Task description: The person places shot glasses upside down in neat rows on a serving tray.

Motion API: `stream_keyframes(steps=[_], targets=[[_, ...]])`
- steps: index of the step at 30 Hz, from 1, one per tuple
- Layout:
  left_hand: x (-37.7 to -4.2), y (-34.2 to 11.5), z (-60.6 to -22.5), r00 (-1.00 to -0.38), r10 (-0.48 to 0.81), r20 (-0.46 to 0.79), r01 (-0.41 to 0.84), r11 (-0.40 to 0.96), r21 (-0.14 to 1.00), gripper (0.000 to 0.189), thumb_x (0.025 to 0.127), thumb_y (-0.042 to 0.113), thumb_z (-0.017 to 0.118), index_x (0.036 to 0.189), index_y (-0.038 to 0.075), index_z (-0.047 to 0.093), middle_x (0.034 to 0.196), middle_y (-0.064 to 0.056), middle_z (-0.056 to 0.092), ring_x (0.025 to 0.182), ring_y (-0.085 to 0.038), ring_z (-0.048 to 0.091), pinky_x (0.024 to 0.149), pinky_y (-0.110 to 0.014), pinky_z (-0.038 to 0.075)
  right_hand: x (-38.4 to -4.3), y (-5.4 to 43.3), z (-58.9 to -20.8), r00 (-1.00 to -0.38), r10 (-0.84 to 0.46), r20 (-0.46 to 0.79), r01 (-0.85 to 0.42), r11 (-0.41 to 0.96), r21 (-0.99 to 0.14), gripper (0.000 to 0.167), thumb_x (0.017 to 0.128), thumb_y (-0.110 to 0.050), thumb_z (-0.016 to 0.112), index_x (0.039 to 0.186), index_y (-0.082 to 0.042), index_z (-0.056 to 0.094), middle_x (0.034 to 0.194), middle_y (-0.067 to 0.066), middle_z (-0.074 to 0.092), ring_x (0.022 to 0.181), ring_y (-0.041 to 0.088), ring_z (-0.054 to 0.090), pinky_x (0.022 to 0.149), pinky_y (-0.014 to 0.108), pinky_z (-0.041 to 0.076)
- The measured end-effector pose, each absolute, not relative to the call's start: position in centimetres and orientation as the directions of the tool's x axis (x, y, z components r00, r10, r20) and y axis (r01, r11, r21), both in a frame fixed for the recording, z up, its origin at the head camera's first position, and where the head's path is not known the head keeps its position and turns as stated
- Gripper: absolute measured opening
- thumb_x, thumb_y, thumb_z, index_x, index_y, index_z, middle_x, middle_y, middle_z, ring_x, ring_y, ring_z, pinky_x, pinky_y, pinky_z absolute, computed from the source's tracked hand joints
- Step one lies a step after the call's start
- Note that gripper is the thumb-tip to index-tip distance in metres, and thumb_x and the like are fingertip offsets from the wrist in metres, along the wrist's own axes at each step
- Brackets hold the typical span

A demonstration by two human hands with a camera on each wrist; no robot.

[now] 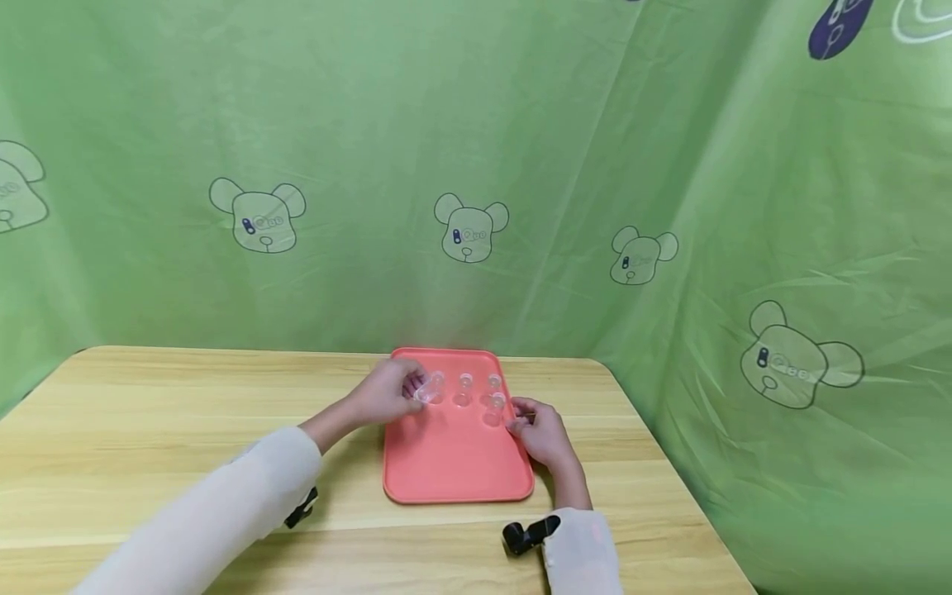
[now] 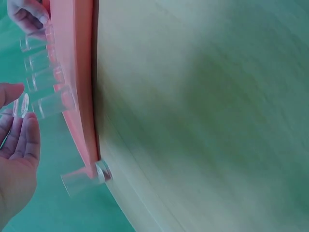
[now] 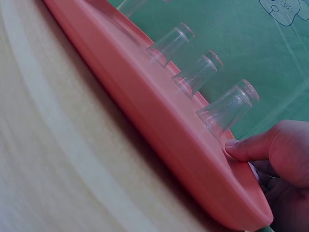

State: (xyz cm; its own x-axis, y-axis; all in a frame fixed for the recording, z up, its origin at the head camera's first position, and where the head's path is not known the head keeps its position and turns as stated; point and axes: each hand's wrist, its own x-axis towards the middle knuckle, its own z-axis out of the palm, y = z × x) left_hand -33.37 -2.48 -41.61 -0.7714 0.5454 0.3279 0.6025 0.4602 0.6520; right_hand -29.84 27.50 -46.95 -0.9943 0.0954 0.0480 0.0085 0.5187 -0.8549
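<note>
In the head view my left hand point(image 1: 388, 391) is over the left side of a coral-red tray point(image 1: 457, 471), pinching a small clear plastic cup point(image 1: 424, 394) between thumb and fingers. The left wrist view shows part of this held cup point(image 2: 21, 105), tilted in the hand. Beside it, several matching cups point(image 3: 226, 110) stand on the tray, narrow end up. My right hand point(image 1: 545, 431) grips the tray's right edge, close to the nearest cup point(image 1: 494, 411). Its thumb point(image 3: 248, 149) presses inside the rim, and its other fingers are partly hidden outside.
The tray lies on a light wood-grain table point(image 1: 186, 413). Another clear cup point(image 2: 83, 180) stands past the tray's end in the left wrist view. A green curtain point(image 1: 357, 273) printed with bear faces hangs behind the table and along its right side.
</note>
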Motion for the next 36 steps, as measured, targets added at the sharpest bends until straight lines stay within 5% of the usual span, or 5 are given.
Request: stream_keyframes(steps=[10, 36], targets=[[-33.2, -0.4, -41.8, -0.746, 0.572, 0.342, 0.632, 0.444, 0.635, 0.03, 0.075, -0.002, 0.077, 0.104, -0.004, 0.07, 0.087, -0.006, 0.068, 0.081, -0.016, 0.063, 0.073, -0.026, 0.055, -29.8, 27.6, -46.9, -0.994, 0.091, 0.059, -0.002, 0.524, -0.852, 0.042, 0.095, 0.005, 0.064, 0.137, 0.004, 0.06, 0.108, 0.016, 0.063, 0.087, 0.022, 0.055, 0.073, 0.028, 0.046], [-33.6, 1.6, -41.2, -0.791, 0.481, 0.378, 0.601, 0.493, 0.63, 0.023, 0.08, 0.003, 0.079, 0.101, 0.004, 0.072, 0.089, 0.001, 0.069, 0.084, -0.015, 0.064, 0.075, -0.025, 0.055, -29.8, 27.6, -46.9, -0.993, 0.105, 0.051, 0.012, 0.524, -0.851, 0.043, 0.095, 0.003, 0.064, 0.138, 0.003, 0.06, 0.107, 0.015, 0.063, 0.085, 0.021, 0.055, 0.07, 0.024, 0.046]])
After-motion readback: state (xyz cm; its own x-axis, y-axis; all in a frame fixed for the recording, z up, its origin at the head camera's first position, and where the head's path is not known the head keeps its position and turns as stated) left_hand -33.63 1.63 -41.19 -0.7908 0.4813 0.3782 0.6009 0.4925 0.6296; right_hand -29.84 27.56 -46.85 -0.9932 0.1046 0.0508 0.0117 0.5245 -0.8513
